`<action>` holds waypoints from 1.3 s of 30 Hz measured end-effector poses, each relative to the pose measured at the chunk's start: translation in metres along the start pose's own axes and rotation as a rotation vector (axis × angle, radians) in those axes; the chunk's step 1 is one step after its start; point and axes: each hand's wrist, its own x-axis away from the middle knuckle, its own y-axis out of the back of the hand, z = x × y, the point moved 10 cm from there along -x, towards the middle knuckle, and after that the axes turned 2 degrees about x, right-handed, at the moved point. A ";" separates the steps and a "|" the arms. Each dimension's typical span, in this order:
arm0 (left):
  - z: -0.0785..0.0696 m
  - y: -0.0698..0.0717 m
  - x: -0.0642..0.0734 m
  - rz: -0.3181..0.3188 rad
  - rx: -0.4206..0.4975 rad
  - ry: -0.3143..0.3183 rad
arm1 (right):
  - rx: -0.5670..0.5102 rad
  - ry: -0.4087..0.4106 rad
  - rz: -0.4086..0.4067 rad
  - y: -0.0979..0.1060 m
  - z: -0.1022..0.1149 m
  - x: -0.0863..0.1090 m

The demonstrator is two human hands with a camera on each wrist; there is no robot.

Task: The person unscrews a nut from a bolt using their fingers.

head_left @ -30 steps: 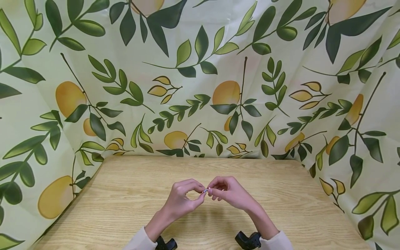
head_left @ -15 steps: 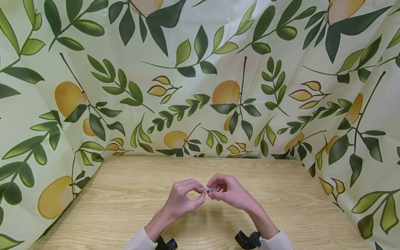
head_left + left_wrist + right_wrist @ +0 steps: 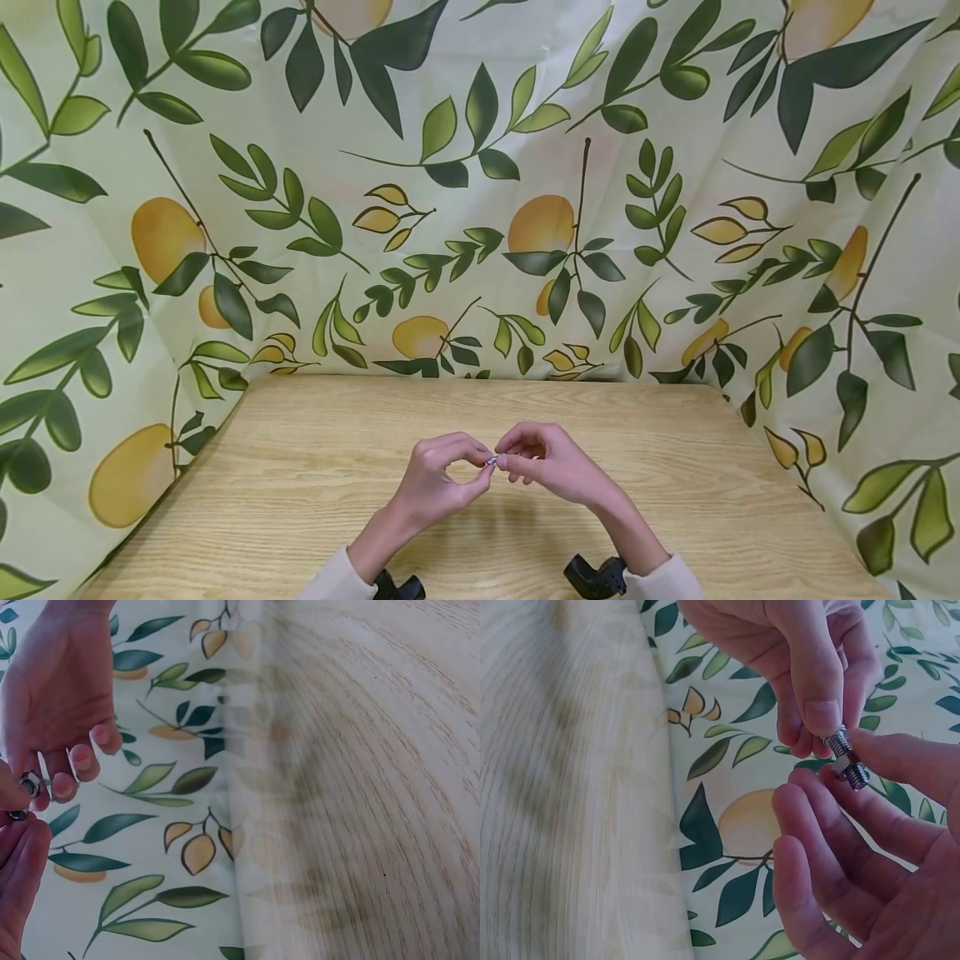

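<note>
My left hand (image 3: pixel 442 473) pinches a small metal bolt (image 3: pixel 859 778) between thumb and fingertips, holding it above the table. A hex nut (image 3: pixel 843 763) sits around the bolt's thread, with a short threaded end sticking out past it. My right hand (image 3: pixel 557 463) pinches the nut between thumb and index finger, its other fingers loosely curved below. In the left wrist view, the nut shows at the frame's left edge beside the fingertips. The part of the bolt inside the left hand's grip is hidden by the thumb.
The wooden table (image 3: pixel 315 425) lies beneath both hands. A cloth (image 3: pixel 480 208) printed with leaves and fruit hangs behind and at both sides. Black wrist devices (image 3: pixel 596 577) sit by the light sleeves.
Half a second ago the right fingers had spread, showing more of the bolt and nut; now they have come together on the nut again. The left hand has stayed in place.
</note>
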 end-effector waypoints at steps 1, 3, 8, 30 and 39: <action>0.000 0.000 0.000 0.000 -0.002 -0.003 | 0.006 0.000 -0.002 0.000 0.000 0.000; 0.000 -0.001 0.001 0.004 -0.001 -0.004 | 0.011 0.006 -0.004 0.000 0.000 0.000; -0.001 -0.001 0.001 0.004 0.001 -0.005 | 0.000 0.005 0.001 0.000 -0.001 0.000; -0.005 -0.002 0.001 -0.001 -0.005 -0.020 | 0.022 -0.010 0.042 -0.003 -0.003 0.001; -0.004 -0.002 0.001 -0.004 -0.009 -0.021 | 0.025 -0.017 0.047 -0.004 -0.002 0.002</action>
